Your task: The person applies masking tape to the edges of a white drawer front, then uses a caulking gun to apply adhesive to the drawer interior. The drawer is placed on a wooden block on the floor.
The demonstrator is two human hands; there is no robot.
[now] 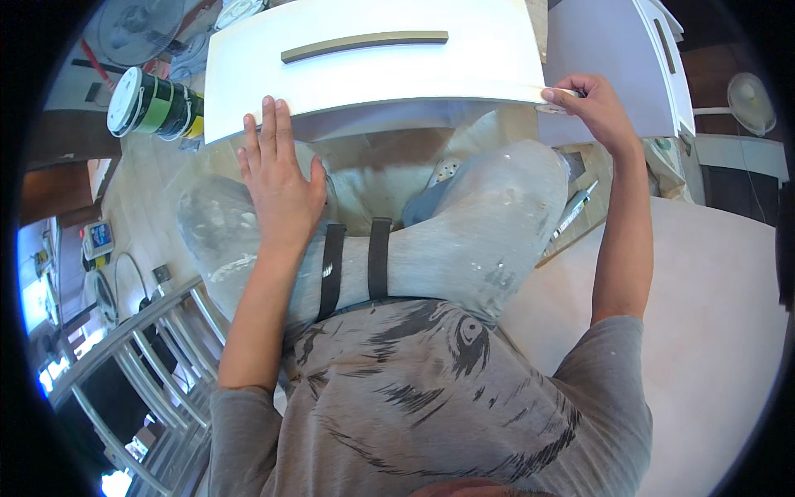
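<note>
A white panel with a long bronze-toned bar handle stood in front of the seated person, its slightly curved lower edge facing the knees. The left hand was spread wide, its fingers straight and laid over the panel's lower edge towards the left, the thumb held well apart and nothing in its grasp. The right hand was at the panel's lower right corner, thumb and fingers drawn narrowly together; whether they pinched the edge itself or a small pale item there, the view could not tell. Below the panel, the person's paint-spotted trousers showed bent knees, and 2 dark straps lay across the lap beneath a grey T-shirt with a dark print. Near the right knee lay a slender white and blue tool, its kind unclear. To the left of the panel was a dark bucket with a white lid and green label, and beyond it a fan. A white cabinet was just beside the panel on the right, with a pale board nearer the person. Metal rails ran along the lower left.
</note>
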